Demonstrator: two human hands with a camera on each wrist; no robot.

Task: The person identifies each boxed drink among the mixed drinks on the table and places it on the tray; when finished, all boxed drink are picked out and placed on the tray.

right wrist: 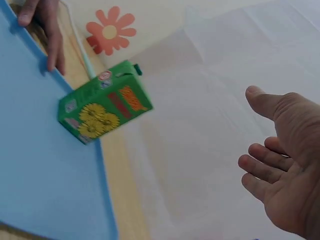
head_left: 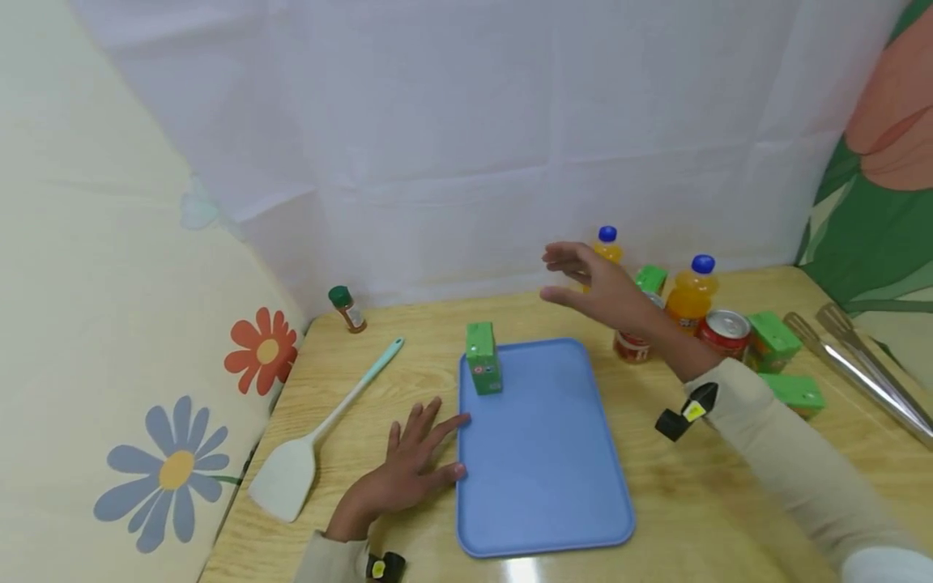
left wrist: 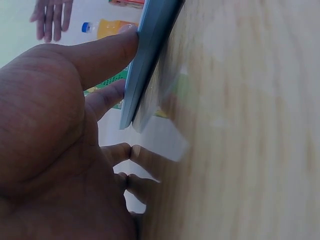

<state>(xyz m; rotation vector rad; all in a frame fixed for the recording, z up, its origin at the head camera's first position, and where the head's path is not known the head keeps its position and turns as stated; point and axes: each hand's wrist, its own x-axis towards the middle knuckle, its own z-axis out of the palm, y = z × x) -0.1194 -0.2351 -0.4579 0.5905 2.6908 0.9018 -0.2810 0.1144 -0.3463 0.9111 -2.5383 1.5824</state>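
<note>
A blue tray (head_left: 543,453) lies on the wooden table with a green drink carton (head_left: 484,360) upright in its far left corner. In the right wrist view, yellow flowers decorate the side of the carton (right wrist: 105,105). My left hand (head_left: 408,470) rests by the tray's left edge, fingers spread, with thumb and index fingertips at the rim. The left wrist view has the thumb (left wrist: 107,57) against the tray's side (left wrist: 145,60). My right hand (head_left: 601,287) is raised beyond the tray's far right corner, fingers apart from the thumb and nothing held, near an orange drink bottle (head_left: 607,247).
At the right stand another orange drink bottle (head_left: 692,295), red cans (head_left: 725,330) and several green cartons (head_left: 774,340). Metal tongs (head_left: 867,376) lie at the far right. A white spatula (head_left: 287,478) and a green-capped spice jar (head_left: 347,309) are on the left. A white cloth (head_left: 437,162) hangs behind.
</note>
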